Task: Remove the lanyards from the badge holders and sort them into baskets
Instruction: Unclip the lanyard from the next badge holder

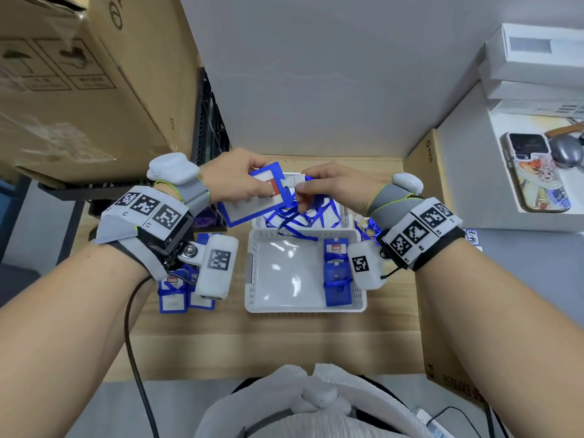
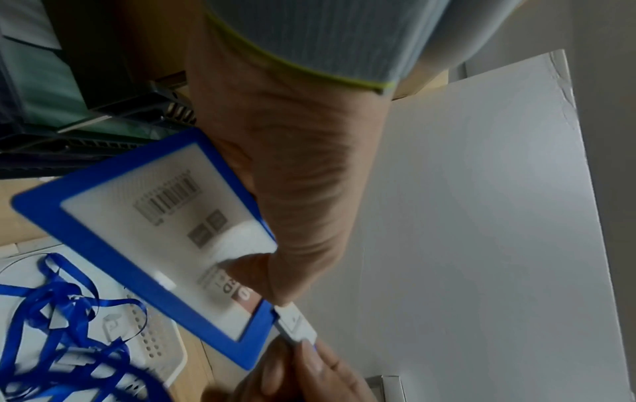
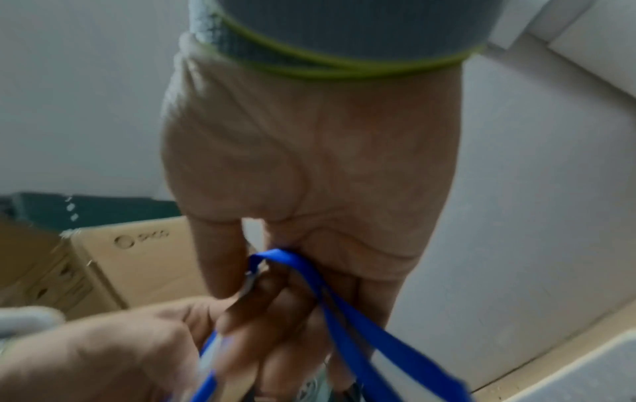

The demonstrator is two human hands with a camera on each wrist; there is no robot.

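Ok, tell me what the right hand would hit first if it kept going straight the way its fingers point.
Most likely the left hand. The right hand points left, pinching the white clip on the blue badge holder that the left hand grips. Depth is unclear, but they look nearly touching.

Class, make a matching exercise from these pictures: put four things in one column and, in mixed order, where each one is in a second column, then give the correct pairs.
Things
1. held badge holder
2. white clip
3. loose blue lanyards
4. phone

Places
A. on the white shelf at the right
B. in the far basket
C. in the left hand
D. pinched by the right hand

Pairs: 1-C, 2-D, 3-B, 4-A
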